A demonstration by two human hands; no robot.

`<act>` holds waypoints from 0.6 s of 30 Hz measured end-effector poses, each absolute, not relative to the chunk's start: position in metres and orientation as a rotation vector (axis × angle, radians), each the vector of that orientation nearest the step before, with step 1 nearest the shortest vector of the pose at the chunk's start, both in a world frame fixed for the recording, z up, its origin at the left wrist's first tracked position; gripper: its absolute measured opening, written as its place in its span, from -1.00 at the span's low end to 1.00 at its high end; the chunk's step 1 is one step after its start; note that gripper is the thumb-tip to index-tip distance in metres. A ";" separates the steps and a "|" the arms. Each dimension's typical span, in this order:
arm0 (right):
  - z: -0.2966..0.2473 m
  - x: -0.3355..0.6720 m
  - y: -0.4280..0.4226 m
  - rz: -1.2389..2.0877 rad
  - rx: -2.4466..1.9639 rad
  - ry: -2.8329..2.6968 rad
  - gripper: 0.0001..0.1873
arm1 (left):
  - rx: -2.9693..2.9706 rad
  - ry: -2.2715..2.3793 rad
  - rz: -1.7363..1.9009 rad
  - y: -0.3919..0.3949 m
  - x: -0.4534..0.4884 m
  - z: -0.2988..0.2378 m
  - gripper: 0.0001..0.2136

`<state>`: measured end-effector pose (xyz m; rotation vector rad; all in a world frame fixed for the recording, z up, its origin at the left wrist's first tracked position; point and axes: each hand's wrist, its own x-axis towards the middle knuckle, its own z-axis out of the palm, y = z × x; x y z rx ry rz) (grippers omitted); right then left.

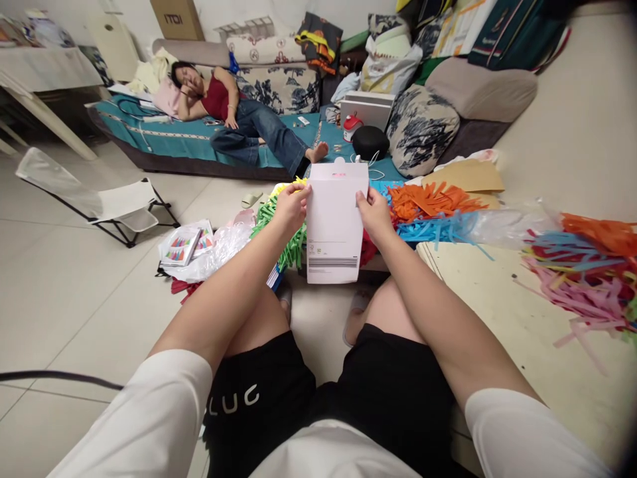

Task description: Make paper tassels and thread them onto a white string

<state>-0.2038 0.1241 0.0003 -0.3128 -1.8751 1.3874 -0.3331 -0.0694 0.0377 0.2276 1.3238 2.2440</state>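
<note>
Between my two hands is a flat white paper box [333, 219], upright, its printed back toward me with a barcode-like band low down and a flap with a rounded tab at the top. My left hand [292, 204] pinches its upper left edge. At the upper right edge, my right hand [374, 211] grips it with the thumb on the face. Behind the box lie paper tassels: green ones [292, 247] by my left hand, orange ones [428, 201] and blue ones [438, 228] to the right of my right hand.
A person [219, 99] lies on the teal-covered sofa [164, 136] ahead. A white folding chair [119, 199] stands at left. Printed sheets [185, 245] and clear plastic lie on the left. More tassels [582, 279] spread over a pale board [497, 299] at right.
</note>
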 end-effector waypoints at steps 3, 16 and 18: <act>0.000 -0.203 0.127 1.321 -0.379 -1.939 -0.14 | 0.242 1.290 2.326 -0.069 -0.328 0.041 -0.63; 0.001 -0.203 0.130 1.451 -0.406 -1.699 -0.34 | 0.253 1.362 2.379 -0.069 -0.326 0.042 -0.68; 0.003 -0.202 0.132 1.465 -0.376 -1.685 -0.31 | 0.277 1.352 2.373 -0.069 -0.329 0.040 -0.70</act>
